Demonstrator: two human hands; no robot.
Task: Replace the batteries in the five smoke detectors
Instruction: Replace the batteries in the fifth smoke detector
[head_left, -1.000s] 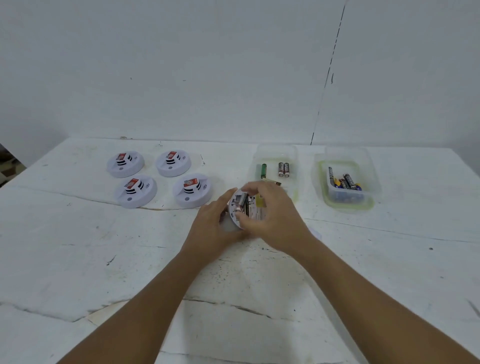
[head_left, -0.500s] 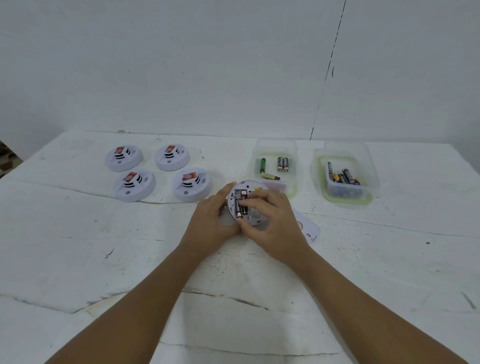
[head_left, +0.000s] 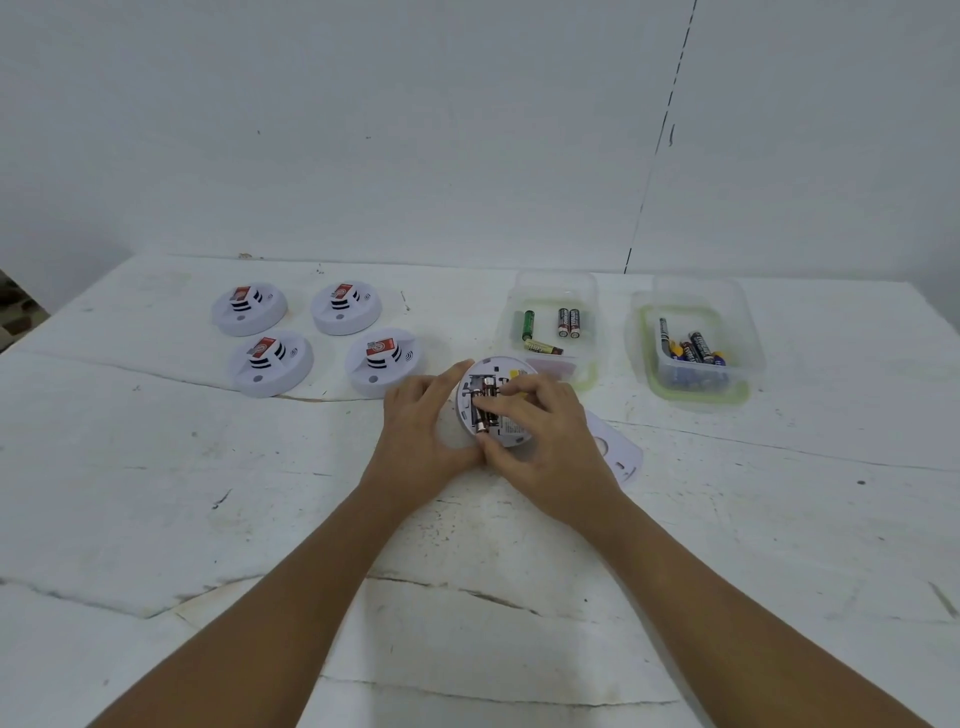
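An upturned white smoke detector (head_left: 485, 374) lies at the table's middle with its battery bay showing. My left hand (head_left: 423, 434) grips its left rim. My right hand (head_left: 545, 436) covers its right side, fingertips pinching a battery (head_left: 485, 408) in the bay. The detector's back cover (head_left: 615, 454) lies flat just right of my right hand. Several other smoke detectors sit face up at the back left, the nearest one (head_left: 382, 361) close to my left hand.
Two clear plastic tubs stand at the back right: the left tub (head_left: 584, 306) holds several loose batteries, the right tub (head_left: 743, 343) a heap of batteries. The white table (head_left: 208, 493) is cracked and scuffed. A white wall rises behind.
The detector has been tipped back flatter toward the table. My right fingers have shifted from its top edge onto the battery in the bay. The view has dipped slightly.
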